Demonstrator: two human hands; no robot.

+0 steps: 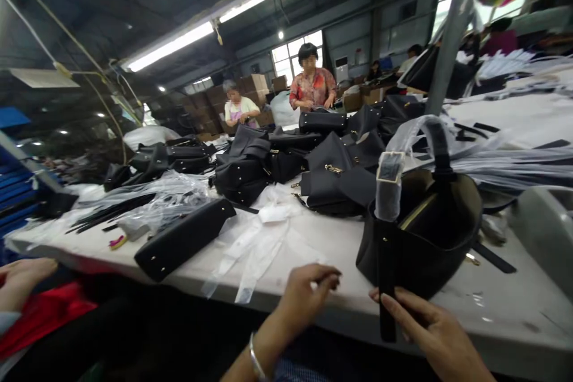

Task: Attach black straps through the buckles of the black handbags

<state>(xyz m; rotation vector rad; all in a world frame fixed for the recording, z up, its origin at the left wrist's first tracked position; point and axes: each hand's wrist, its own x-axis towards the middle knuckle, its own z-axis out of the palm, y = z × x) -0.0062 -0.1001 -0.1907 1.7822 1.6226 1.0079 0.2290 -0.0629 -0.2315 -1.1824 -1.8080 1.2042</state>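
A black handbag [421,256] stands with its top open near the table's front edge, at the right. Its upright handle [387,197] is wrapped in clear plastic film and carries a gold-coloured buckle. My right hand [430,322] pinches a dark strap [387,310] that hangs down the bag's front past the table edge. To the left of the bag, my left hand [308,292], with a silver bangle at the wrist, hovers by the table edge. Its fingers are loosely bent, the thumb near the fingertips, and no object shows in them.
Several black bags [335,167] are heaped across the middle of the table [313,250]. White film strips [259,245] and a long black bag piece [183,242] lie to the left. Another person's hand [27,277] is at far left. Two people work behind the heap. A metal post [452,42] rises right.
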